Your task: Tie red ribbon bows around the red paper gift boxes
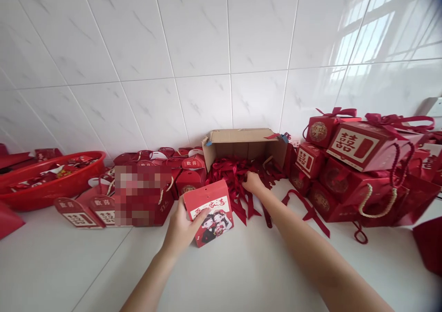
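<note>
My left hand is closed around a red candy box printed with a cartoon couple and white-backed lettering. The box is tilted, its front turned up towards me, above the white surface. My right hand reaches to a heap of dark red ribbons. Its fingers are curled in on the ribbons, and the fingertips are partly hidden. The heap spills out of a cardboard carton lying on its side with its opening towards me.
On the left stand a red basin of wrapped sweets and rows of red boxes. Ribbon-tied red boxes are stacked at right, some with rope handles. A loose ribbon lies before them. A tiled wall rises behind.
</note>
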Available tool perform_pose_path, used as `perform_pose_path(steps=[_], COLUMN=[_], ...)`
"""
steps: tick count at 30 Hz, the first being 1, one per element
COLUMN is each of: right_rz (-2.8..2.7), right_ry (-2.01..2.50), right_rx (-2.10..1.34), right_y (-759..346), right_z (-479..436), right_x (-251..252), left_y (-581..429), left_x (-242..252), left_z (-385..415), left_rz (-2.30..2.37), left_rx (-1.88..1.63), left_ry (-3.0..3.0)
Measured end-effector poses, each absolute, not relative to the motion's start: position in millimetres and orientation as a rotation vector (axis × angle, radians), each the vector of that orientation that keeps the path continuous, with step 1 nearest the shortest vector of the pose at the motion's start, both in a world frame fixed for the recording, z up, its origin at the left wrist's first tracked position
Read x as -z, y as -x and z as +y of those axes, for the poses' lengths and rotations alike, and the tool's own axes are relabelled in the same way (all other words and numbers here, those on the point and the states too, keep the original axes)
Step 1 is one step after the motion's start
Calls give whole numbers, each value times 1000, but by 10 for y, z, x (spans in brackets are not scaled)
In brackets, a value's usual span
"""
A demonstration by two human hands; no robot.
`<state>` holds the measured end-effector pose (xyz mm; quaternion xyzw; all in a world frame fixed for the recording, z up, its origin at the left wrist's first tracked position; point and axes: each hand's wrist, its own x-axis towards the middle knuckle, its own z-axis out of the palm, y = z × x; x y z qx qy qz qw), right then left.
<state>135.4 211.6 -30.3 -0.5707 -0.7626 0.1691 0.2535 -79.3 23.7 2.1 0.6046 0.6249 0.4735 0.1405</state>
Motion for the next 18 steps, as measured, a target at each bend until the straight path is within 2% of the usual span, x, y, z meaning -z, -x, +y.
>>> perform_pose_path(steps=[12,18], right_rz=[-2001,-1868], right_ry=[1693,1702], right_rx=[-517,-588], right_y=[-1320,-1532], right_z=[2106,1971], right_x=[444,223], left_y=[781,746], left_x=[-51,-74], left_z=[195,175], left_rz=[1785,1771], left_rx=[-1340,-1333], left_ry=[-1700,-1704])
